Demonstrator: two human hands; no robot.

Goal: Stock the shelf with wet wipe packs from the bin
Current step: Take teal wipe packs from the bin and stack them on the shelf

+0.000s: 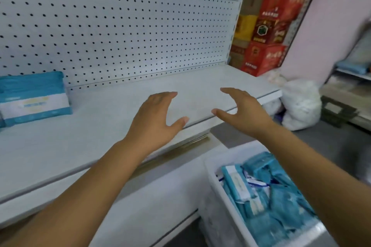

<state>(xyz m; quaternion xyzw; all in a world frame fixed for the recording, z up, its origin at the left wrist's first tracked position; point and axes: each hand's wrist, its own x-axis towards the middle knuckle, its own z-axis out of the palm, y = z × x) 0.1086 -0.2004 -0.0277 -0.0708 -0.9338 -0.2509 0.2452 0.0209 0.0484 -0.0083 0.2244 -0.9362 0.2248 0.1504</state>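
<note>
- Left hand [155, 118]: fingers extended, thumb spread wide; holds nothing, poised over the front of the shelf [84, 126].
- Right hand [242, 111]: fingers loosely curved, thumb apart; holds nothing, above the shelf edge.
- One wet wipe pack [34, 97] stands on the shelf at far left.
- Remaining packs [267, 194] lie in the white bin [215, 218], lower right.

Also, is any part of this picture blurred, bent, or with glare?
Head view: right edge smeared by motion; packs in the bin look soft; shelf and pegboard lines bow from the wide lens; faint bright patch on the pegboard; left hand and right hand fairly sharp.
</note>
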